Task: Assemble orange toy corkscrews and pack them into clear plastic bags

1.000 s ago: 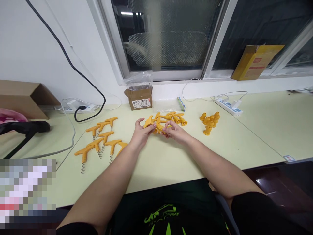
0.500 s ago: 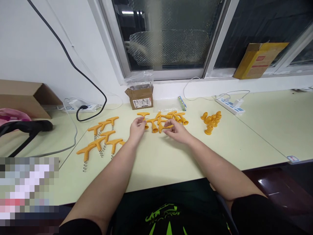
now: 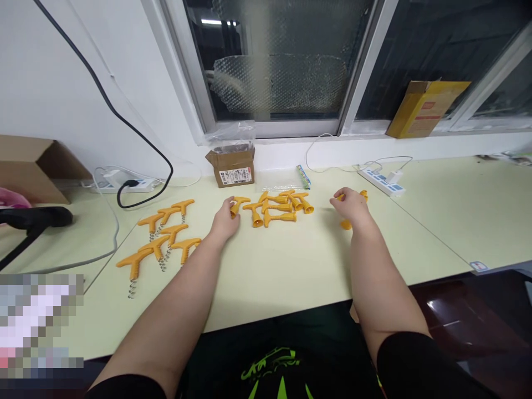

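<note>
My left hand (image 3: pixel 226 220) is closed around a yellow T-handled piece (image 3: pixel 236 206) at the left end of the middle group. Several like pieces with flared sleeves (image 3: pixel 281 217) lie right of it. Over the small yellow caps (image 3: pixel 346 224) on the right, my right hand (image 3: pixel 349 205) has its fingers pinched together; a bit of yellow shows at the fingertips, and the hand hides most of the caps. On the left lie several yellow T-handles with metal spirals (image 3: pixel 135 263), partly behind my left forearm.
A small open carton (image 3: pixel 235 169) and a clear plastic bag (image 3: pixel 276 180) are at the back. Power strips (image 3: pixel 382 182) stand near the wall on both sides. A black cable hangs at the left, near a larger cardboard box (image 3: pixel 25 163).
My right hand has moved right, from the middle group to the caps. My left hand has stayed by the leftmost T-handled piece. The whole view has shifted slightly.
</note>
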Demonstrator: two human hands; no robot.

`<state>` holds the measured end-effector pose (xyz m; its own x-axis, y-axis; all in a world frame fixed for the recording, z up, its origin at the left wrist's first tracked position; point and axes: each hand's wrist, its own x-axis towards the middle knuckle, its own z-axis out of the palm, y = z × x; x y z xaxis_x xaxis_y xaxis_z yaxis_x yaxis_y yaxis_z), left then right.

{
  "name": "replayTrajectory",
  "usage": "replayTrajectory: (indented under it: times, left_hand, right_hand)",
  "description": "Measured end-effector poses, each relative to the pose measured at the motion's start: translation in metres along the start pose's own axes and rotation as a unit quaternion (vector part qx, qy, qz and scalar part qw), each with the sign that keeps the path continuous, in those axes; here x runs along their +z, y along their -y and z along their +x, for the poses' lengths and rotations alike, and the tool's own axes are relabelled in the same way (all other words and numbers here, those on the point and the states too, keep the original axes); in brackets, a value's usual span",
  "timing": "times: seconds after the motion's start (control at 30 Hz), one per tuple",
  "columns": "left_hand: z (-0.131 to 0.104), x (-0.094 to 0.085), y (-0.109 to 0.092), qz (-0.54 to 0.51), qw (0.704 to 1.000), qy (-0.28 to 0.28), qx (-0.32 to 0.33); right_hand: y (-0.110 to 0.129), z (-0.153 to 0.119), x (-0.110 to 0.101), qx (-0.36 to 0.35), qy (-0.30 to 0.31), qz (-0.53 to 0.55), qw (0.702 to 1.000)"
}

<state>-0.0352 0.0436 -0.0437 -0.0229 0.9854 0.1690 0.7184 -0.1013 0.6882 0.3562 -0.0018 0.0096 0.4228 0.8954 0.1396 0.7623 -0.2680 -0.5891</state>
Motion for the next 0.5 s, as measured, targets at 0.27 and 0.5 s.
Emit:
replayTrajectory:
  times: [0.27,0.5]
  left_hand:
    - [-0.012,-0.039,-0.023,0.138,0.974,-0.154,0.087]
    - [-0.045,-0.112,-0.007,0.258,0.955,0.131,-0.060]
  right_hand:
    - [-0.019,0.006,-0.017,0.078,0.023,-0.006,0.997]
    - [-0.023,0.012,0.000,0.032,0.084,-0.019,0.996]
